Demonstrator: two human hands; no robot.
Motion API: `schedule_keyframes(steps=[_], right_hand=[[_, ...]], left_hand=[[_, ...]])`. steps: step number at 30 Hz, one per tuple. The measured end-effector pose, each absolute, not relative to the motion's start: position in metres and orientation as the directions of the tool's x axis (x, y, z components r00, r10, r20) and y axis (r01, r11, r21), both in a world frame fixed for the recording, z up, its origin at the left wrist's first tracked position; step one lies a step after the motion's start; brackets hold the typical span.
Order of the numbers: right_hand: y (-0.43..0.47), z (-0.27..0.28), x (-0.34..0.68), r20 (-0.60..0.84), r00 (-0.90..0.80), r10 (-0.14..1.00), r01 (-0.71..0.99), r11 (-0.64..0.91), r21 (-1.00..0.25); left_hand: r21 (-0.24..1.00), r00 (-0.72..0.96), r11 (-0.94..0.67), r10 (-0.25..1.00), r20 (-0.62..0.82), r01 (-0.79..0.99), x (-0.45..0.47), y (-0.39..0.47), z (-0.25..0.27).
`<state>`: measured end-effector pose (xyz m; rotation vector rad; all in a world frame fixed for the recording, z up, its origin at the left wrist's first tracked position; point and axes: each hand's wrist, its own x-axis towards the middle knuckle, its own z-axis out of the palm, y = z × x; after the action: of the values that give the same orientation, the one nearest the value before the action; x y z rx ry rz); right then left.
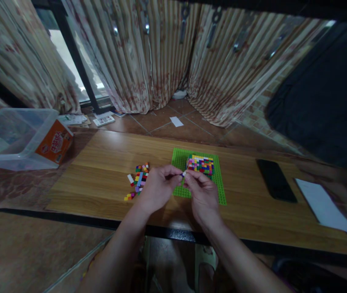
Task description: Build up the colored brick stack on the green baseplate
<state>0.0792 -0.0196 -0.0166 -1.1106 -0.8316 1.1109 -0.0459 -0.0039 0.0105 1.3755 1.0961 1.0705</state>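
My left hand (159, 187) and my right hand (202, 193) meet fingertip to fingertip above the green baseplate (179, 156). The left thumb and forefinger pinch a small dark blue or purple brick (181, 175). A small white brick (184, 173) sits at the right fingertips, close against the dark one; I cannot tell whether they are joined. Just behind my right hand, a block of many-coloured bricks (200, 163) stands on the baseplate, its lower part partly hidden. Loose coloured bricks (139, 179) lie on the wooden board left of my left hand, which covers some of them.
A clear plastic tub (17, 160) with an orange label stands at the far left. Right of the baseplate lie a black phone (275, 181) and a white sheet of paper (324, 205). The wooden tabletop (100, 175) ends at a dark front edge. Striped curtains (161, 61) hang behind.
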Motion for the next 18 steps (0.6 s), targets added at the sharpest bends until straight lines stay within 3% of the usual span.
schedule_keyframes(steps=[10,18], right_hand=[[-0.022,-0.008,0.073,-0.075,0.312,0.947,-0.448,0.077,-0.891],[-0.024,-0.011,0.076,-0.047,0.308,0.950,-0.424,0.093,-0.901]], left_hand=[[0.996,0.038,0.008,0.999,-0.005,-0.086,-0.028,-0.010,0.013],[0.995,0.052,0.008,0.999,-0.003,-0.097,-0.026,-0.012,0.014]])
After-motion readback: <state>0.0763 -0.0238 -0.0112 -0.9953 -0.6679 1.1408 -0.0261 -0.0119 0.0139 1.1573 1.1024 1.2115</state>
